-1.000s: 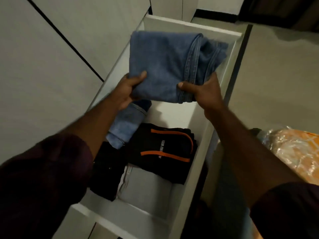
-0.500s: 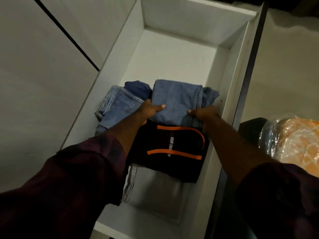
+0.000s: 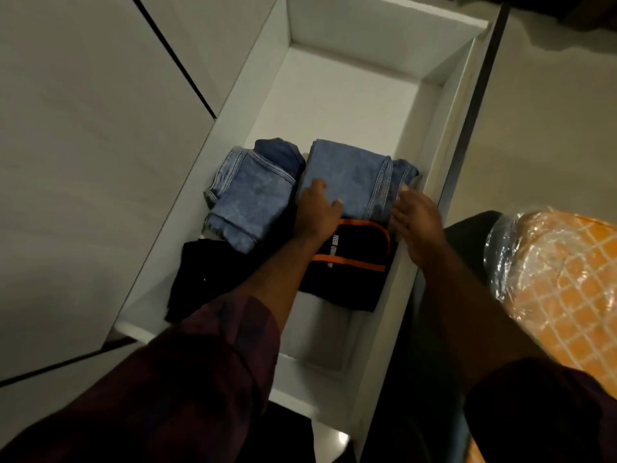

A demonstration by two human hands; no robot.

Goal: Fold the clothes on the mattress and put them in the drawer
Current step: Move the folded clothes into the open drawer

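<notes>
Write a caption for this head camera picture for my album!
Two hands settle folded blue denim jeans into a white drawer beside other folded clothes.

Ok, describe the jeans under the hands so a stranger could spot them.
Look in the open white drawer. Past the black garment with orange stripes lie two folded denim pieces side by side. The jeans are the right one, against the right wall, smoother and more even than the paler, stitched left piece.
</notes>
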